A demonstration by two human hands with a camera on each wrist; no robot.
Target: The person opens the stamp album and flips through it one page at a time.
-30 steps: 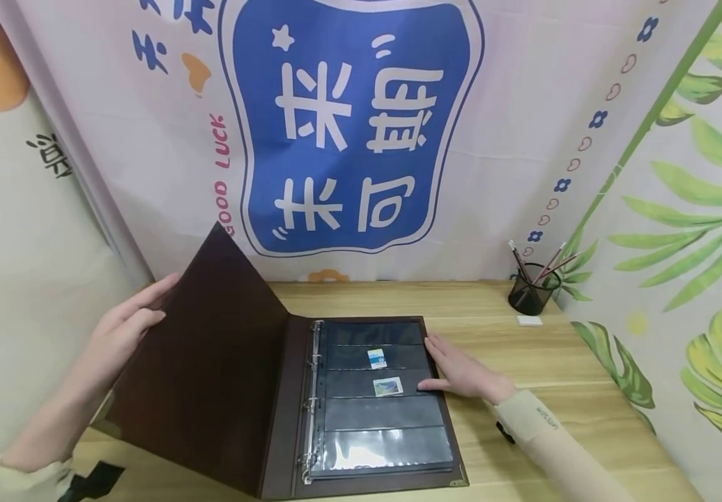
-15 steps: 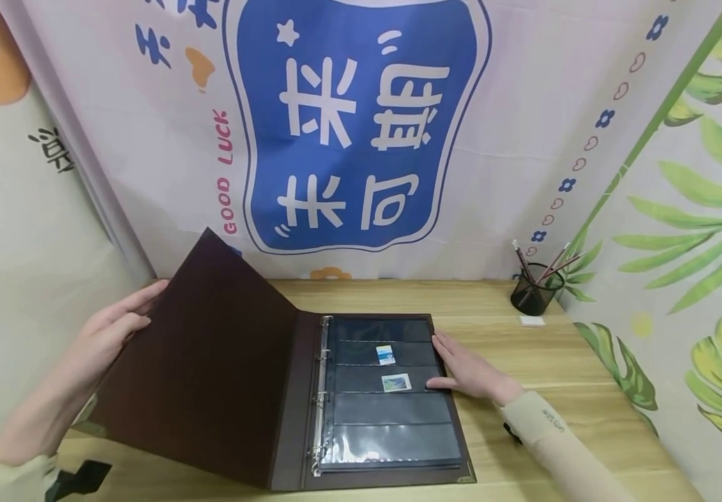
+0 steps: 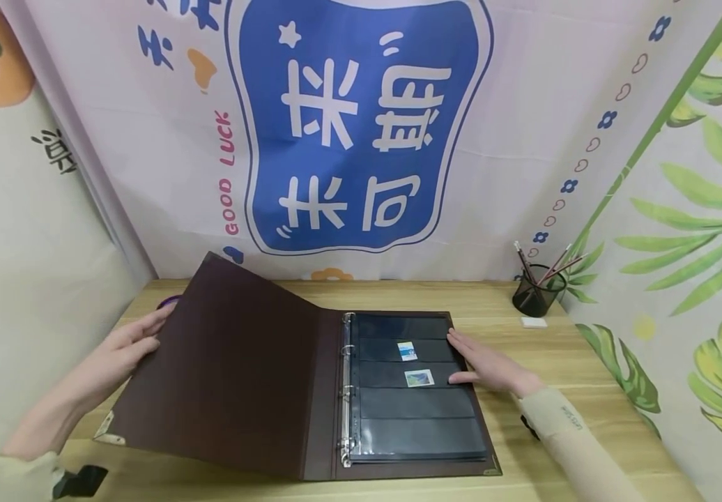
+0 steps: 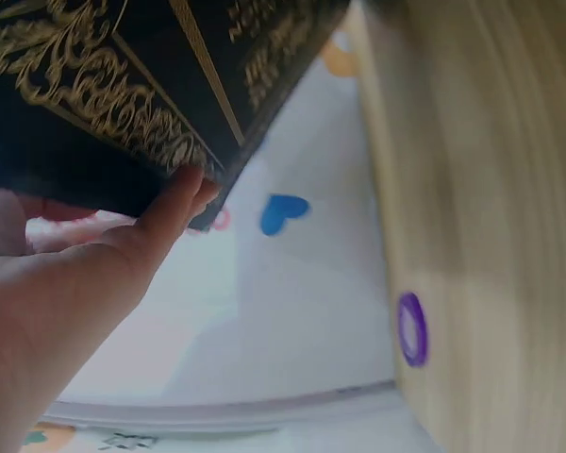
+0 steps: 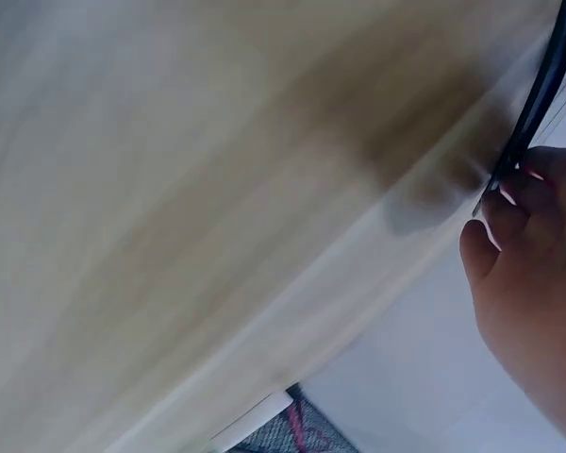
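Note:
A dark brown stamp album [image 3: 323,390] lies open on the wooden table. Its black pocket page [image 3: 420,403], on metal rings [image 3: 346,390], carries a blue-and-white stamp [image 3: 408,351] and a green-blue stamp [image 3: 419,378]. My left hand [image 3: 124,355] grips the outer edge of the front cover [image 3: 229,376], which is tilted up off the table. Gold ornament [image 4: 123,104] on the cover's outer face shows in the left wrist view. At the album's right edge rests my right hand [image 3: 489,364], fingers extended and thumb on the page.
A black mesh pen cup [image 3: 536,296] with several pencils stands at the back right, a small white block [image 3: 534,323] before it. Behind the cover, a purple ring [image 4: 412,328] lies on the table [image 3: 593,411]. A printed curtain [image 3: 524,104] hangs along the back.
The cover has swung lower to the left with my left hand on it. The album has moved rightward in view, my right hand staying at its edge. The purple ring now shows.

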